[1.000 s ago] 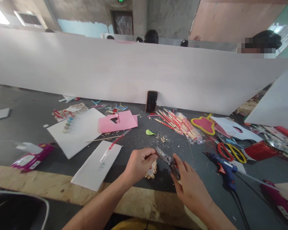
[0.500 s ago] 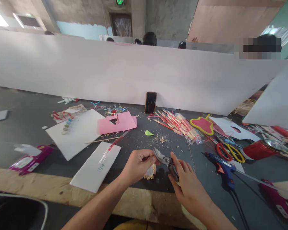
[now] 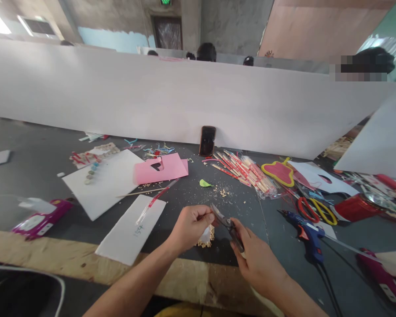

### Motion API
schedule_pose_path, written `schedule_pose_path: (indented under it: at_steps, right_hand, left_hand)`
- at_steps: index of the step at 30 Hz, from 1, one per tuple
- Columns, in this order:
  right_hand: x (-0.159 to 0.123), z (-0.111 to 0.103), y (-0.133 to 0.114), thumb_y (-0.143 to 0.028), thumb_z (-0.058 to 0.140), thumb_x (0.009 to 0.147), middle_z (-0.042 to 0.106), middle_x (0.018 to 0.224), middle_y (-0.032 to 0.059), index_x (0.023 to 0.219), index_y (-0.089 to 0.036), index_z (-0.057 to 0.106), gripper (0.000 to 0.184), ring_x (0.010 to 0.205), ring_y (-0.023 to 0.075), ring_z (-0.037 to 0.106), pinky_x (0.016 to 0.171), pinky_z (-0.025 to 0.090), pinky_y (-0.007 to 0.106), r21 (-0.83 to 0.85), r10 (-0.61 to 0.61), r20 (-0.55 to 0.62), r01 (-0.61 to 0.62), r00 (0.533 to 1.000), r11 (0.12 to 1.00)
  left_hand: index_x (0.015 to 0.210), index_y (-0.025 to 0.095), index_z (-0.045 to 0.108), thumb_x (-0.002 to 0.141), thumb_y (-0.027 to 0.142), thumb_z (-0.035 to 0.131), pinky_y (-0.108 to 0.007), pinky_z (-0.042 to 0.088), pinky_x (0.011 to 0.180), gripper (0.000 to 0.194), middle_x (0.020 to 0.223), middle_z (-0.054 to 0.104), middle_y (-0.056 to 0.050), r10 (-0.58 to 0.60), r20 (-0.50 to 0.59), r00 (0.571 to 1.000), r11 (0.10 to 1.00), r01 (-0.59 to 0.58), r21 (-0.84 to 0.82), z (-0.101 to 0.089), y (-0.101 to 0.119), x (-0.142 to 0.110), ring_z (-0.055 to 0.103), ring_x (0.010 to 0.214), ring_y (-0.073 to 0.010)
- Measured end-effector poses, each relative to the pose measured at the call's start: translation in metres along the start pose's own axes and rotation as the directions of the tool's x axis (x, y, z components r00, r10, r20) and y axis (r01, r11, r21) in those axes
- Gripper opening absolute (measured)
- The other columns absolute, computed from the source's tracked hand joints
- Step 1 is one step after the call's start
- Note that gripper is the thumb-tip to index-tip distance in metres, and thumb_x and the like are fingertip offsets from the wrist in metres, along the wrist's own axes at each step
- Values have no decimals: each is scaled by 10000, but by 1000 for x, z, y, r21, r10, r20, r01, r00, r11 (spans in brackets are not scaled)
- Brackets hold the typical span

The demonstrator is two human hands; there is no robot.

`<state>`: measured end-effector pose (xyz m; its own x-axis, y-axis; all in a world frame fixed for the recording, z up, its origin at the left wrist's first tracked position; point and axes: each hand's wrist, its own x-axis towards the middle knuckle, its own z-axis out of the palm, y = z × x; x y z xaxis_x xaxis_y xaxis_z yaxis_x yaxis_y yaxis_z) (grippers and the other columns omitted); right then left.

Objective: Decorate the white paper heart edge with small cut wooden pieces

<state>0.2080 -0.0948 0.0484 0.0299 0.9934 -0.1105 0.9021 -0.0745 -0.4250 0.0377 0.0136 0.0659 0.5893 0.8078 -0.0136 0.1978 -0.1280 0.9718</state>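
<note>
My right hand (image 3: 255,255) is wrapped round the handles of pruning shears (image 3: 230,226). Their blades reach to the fingertips of my left hand (image 3: 189,226), which is closed in a pinch. What those fingers hold is hidden. Beneath my left fingers, near the table's front edge, lies a small white piece edged with little wooden bits (image 3: 204,243), partly covered by the hand. Beyond the shears, loose wooden bits (image 3: 222,192) and crumbs are scattered around a green leaf-shaped piece (image 3: 205,183).
Wrapped chopsticks (image 3: 242,171) lie beyond my hands, before a phone (image 3: 207,141) leaning on a white partition (image 3: 152,97). To the right are scissors (image 3: 307,209), a blue glue gun (image 3: 312,237) and a red can (image 3: 356,207). Leftward lie pink card (image 3: 165,171) and a white board (image 3: 132,231).
The shears' handles and blades have come closer together as my right hand squeezed. My left hand keeps its pinch in nearly the same place.
</note>
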Motion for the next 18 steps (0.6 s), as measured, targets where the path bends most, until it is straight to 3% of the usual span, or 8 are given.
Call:
schedule_pose_path:
  at_steps: [5,10,12,15,18]
  right_hand:
    - [-2,-7,-2,-294,340,890,521,1279,149,1355,-140,333,491,1171,213,506,966,405,376,200,-29,19,24,999,979]
    - [-3,-18,-8,-278,376,884,576,1226,99,1359,-202,344,482,1132,192,538,923,439,355,322,-18,95,-13,995,947]
    - [-3,-17,-6,-278,376,884,564,1243,96,1360,-207,342,482,1132,189,537,927,438,356,317,-17,93,-14,996,948]
    - [-1,-10,2,-296,371,885,518,1286,123,1378,-183,314,509,1143,204,522,945,428,377,230,-12,-22,17,1000,973]
    - [0,-4,9,-294,359,887,549,1200,145,1413,-168,254,551,1049,229,562,883,461,406,69,-8,-125,17,992,997]
  left_hand:
    - [711,114,677,800,277,495,-179,258,468,260,547,488,30,22,1,1000,998,-22,-51,2,-3,7,331,486,-67]
    - [717,109,676,805,311,497,-176,251,454,284,520,458,35,27,-3,1000,998,-27,-63,4,-3,11,322,475,-67]
    - [723,109,672,804,318,500,-174,255,452,283,503,438,40,21,4,1000,999,-20,-49,4,-1,11,326,469,-67]
    - [759,119,659,789,325,526,-171,275,448,247,490,437,50,13,0,1000,999,-13,-31,4,0,10,355,452,-69]
    - [757,128,655,799,325,508,-175,313,463,249,469,451,50,34,-13,999,999,-33,11,4,2,7,411,441,-79]
